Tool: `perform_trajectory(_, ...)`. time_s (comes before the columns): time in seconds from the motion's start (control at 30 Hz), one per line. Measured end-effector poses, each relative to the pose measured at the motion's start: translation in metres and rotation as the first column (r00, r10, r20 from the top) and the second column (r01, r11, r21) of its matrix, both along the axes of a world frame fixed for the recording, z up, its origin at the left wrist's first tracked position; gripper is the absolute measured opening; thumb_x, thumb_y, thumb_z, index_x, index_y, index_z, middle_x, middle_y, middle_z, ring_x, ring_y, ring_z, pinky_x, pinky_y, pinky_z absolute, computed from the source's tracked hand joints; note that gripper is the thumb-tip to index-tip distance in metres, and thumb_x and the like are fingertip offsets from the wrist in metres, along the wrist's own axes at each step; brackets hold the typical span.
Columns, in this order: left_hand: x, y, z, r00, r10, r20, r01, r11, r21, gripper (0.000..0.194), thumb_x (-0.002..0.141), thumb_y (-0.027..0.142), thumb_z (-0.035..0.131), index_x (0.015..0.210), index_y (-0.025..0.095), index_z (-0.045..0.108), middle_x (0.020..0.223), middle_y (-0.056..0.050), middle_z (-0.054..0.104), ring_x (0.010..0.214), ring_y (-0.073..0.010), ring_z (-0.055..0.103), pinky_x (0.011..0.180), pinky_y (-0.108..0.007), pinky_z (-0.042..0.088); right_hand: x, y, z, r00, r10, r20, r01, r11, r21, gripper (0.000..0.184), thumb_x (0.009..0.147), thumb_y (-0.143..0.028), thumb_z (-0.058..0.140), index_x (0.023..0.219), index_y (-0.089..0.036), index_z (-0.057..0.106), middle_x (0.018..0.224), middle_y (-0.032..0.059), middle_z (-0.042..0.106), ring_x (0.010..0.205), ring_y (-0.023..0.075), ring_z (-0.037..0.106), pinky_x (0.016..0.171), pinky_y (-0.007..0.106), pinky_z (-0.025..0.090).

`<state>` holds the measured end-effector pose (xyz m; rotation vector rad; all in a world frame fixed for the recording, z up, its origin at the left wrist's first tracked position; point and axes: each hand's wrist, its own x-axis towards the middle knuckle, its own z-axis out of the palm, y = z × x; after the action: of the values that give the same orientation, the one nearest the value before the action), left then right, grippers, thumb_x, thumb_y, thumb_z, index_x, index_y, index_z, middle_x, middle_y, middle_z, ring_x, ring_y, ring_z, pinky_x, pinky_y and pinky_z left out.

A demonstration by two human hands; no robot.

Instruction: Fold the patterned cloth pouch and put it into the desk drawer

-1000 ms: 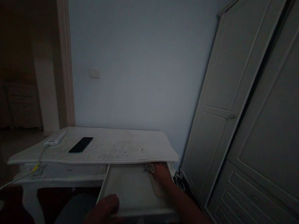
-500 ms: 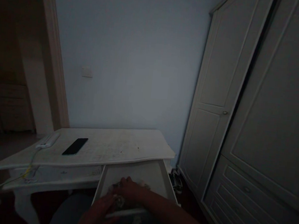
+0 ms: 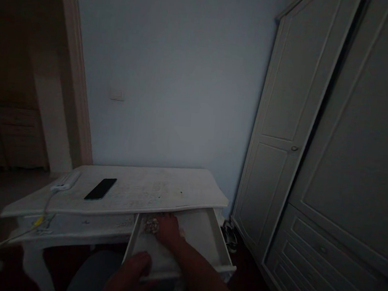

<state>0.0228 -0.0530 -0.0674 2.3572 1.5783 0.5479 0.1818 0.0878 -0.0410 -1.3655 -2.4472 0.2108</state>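
At the lower middle of the frame, the right hand [image 3: 168, 227] reaches into a pulled-out drawer [image 3: 206, 237] and is closed over a crumpled cloth [image 3: 151, 226], which bulges out on the left side of the fingers. The cloth lies in the far left part of the drawer, close to the left wall and just below the edge of the white desk [image 3: 164, 179]. The left hand [image 3: 134, 269] is at the drawer's near left corner, thumb toward the inside; the picture is dark and soft there, so whether its fingers grip the front panel or merely rest on it I cannot tell. As for progress, the drawer is out far enough to bare most of its floor, and the cloth is down inside it, so the wiping looks to be under way rather than finished. The right half of the floor, uncovered by hand or cloth, shows pale and even, though the light is too poor to judge how clean it is. What seems left is the far left corner under the cloth, the strip near the left hand, and pushing the drawer back in. The desk top, on which a dark phone [image 3: 101, 189] and a white power strip [image 3: 66, 182] lie at the left, shows greyish smudges across its middle, apparently not yet dealt with.
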Motion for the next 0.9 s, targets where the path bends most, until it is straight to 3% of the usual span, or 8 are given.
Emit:
perform_trajectory(0.1, 0.001, -0.001, 0.003, 1.000, -0.003, 0.009, 0.003, 1.000, 0.016, 0.024, 0.087, 0.034, 0.076, 0.084, 0.025, 0.054, 0.092, 0.001, 0.065, 0.083, -0.0175, 0.058, 0.077, -0.026, 0.043, 0.037, 0.016, 0.007, 0.976, -0.217, -0.003, 0.217, 0.976, -0.018, 0.042, 0.091, -0.037, 0.067, 0.131, -0.025, 0.070, 0.132, 0.0159, 0.072, 0.123, 0.0361, 0.063, 0.107, 0.051, 0.047)
perform_trajectory(0.23, -0.002, 0.004, -0.006, 1.000, -0.003, -0.009, 0.003, 1.000, 0.008, 0.026, 0.088, 0.040, 0.075, 0.085, 0.025, 0.055, 0.093, -0.001, 0.068, 0.084, -0.0194, 0.062, 0.078, -0.028, 0.047, 0.102, 0.029, 0.014, 0.895, -0.445, -0.017, 0.444, 0.895, -0.047, 0.054, 0.091, -0.041, 0.066, 0.142, -0.020, 0.066, 0.141, 0.0219, 0.066, 0.132, 0.0415, 0.059, 0.108, 0.054, 0.046)
perform_trajectory(0.33, -0.006, 0.005, -0.018, 1.000, -0.018, -0.011, 0.018, 0.998, 0.054, 0.026, 0.089, 0.047, 0.075, 0.088, 0.027, 0.059, 0.099, -0.003, 0.072, 0.089, -0.0219, 0.067, 0.081, -0.030, 0.052, 0.132, 0.031, 0.016, 0.855, -0.517, -0.052, 0.512, 0.855, -0.076, 0.064, 0.091, -0.039, 0.066, 0.150, -0.016, 0.059, 0.151, 0.0255, 0.058, 0.142, 0.0443, 0.051, 0.112, 0.057, 0.043)
perform_trajectory(0.4, -0.007, 0.003, -0.026, 1.000, -0.023, 0.013, 0.021, 0.990, 0.139, 0.026, 0.089, 0.051, 0.076, 0.094, 0.029, 0.063, 0.107, -0.004, 0.075, 0.096, -0.0240, 0.070, 0.085, -0.032, 0.055, 0.134, 0.031, 0.015, 0.849, -0.520, -0.092, 0.510, 0.853, -0.112, 0.066, 0.089, -0.035, 0.067, 0.150, -0.013, 0.058, 0.153, 0.0275, 0.055, 0.143, 0.0447, 0.050, 0.113, 0.057, 0.042)
perform_trajectory(0.53, -0.007, 0.001, -0.034, 0.997, -0.070, 0.030, 0.058, 0.951, 0.304, 0.028, 0.088, 0.053, 0.077, 0.105, 0.034, 0.067, 0.112, -0.003, 0.078, 0.101, -0.0253, 0.073, 0.089, -0.032, 0.058, 0.098, 0.028, 0.011, 0.863, -0.450, -0.231, 0.414, 0.890, -0.189, 0.067, 0.085, -0.028, 0.071, 0.149, -0.015, 0.059, 0.155, 0.0231, 0.055, 0.146, 0.0396, 0.048, 0.119, 0.051, 0.039)
perform_trajectory(0.7, -0.004, 0.003, -0.034, 0.998, -0.058, -0.035, 0.066, 0.941, 0.333, 0.026, 0.089, 0.053, 0.077, 0.094, 0.031, 0.065, 0.102, -0.003, 0.077, 0.094, -0.0247, 0.073, 0.082, -0.032, 0.059, 0.008, 0.018, 0.007, 0.837, -0.291, -0.462, 0.156, 0.938, -0.308, 0.064, 0.077, -0.023, 0.077, 0.140, -0.024, 0.065, 0.149, 0.0124, 0.062, 0.144, 0.0339, 0.052, 0.117, 0.048, 0.042)
perform_trajectory(0.8, -0.002, 0.002, -0.031, 0.998, -0.033, -0.056, 0.050, 0.941, 0.335, 0.028, 0.087, 0.052, 0.080, 0.095, 0.030, 0.065, 0.098, -0.004, 0.077, 0.090, -0.0253, 0.073, 0.081, -0.034, 0.058, -0.036, 0.005, 0.004, 0.790, -0.201, -0.579, -0.062, 0.914, -0.402, 0.061, 0.074, -0.024, 0.078, 0.134, -0.024, 0.067, 0.132, 0.0071, 0.073, 0.124, 0.0304, 0.066, 0.103, 0.045, 0.053)
perform_trajectory(0.9, -0.001, -0.001, -0.026, 0.997, -0.039, -0.068, 0.060, 0.935, 0.349, 0.028, 0.090, 0.049, 0.079, 0.107, 0.031, 0.067, 0.108, -0.005, 0.078, 0.100, -0.0276, 0.073, 0.087, -0.036, 0.058, -0.047, -0.010, 0.000, 0.729, -0.118, -0.674, -0.283, 0.845, -0.454, 0.061, 0.070, -0.027, 0.080, 0.130, -0.026, 0.068, 0.119, 0.0031, 0.077, 0.112, 0.0271, 0.071, 0.094, 0.042, 0.058)
